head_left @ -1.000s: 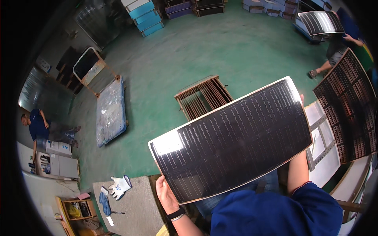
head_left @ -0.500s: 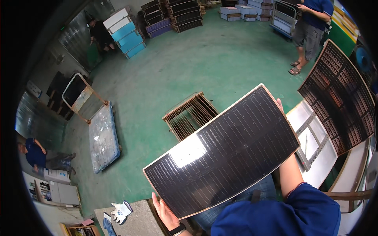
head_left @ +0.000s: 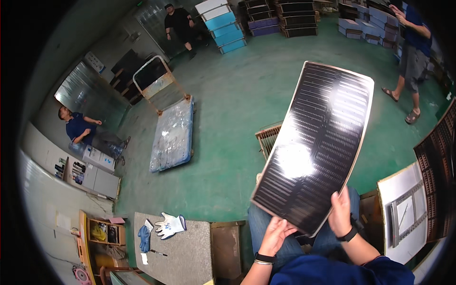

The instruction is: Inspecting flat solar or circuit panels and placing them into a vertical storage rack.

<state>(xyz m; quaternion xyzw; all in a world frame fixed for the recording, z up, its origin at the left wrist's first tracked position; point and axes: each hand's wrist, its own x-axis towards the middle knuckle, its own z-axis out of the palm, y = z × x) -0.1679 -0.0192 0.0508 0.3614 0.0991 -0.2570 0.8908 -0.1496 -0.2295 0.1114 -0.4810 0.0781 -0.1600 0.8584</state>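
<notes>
A: Green floor (head_left: 223, 118) sweeping right across the room! What's biggest on it?

B: The cart (head_left: 173, 135), off to the left, its pale handle standing at the far end. Closer in, lower left, there's the grey surface (head_left: 192, 251).

A: And the panel (head_left: 327, 118)! Where is that?

B: In both hands, in front of the knees! Dark, thin, gently curved, far end angled off to the right, a big white glare on its face.

A: Over at the right edge, a patterned sheet (head_left: 430, 171), bowed too.

B: Back in the middle, a slatted rack (head_left: 267, 138), mostly hidden behind the panel.

A: Now the hands! Call the right hand (head_left: 341, 216)!

B: On the panel's right edge, near the close corner, fingers gripping that edge; some of them are out of sight.

A: The left hand (head_left: 275, 237)?

B: At the short near edge, fingers bent and pinching the rim.

A: Smaller still: a white glove (head_left: 169, 225) lying on the surface, a blue glove (head_left: 144, 239) at its left.

B: And smallest, a dark pen (head_left: 158, 252), just beside the blue one!
</notes>
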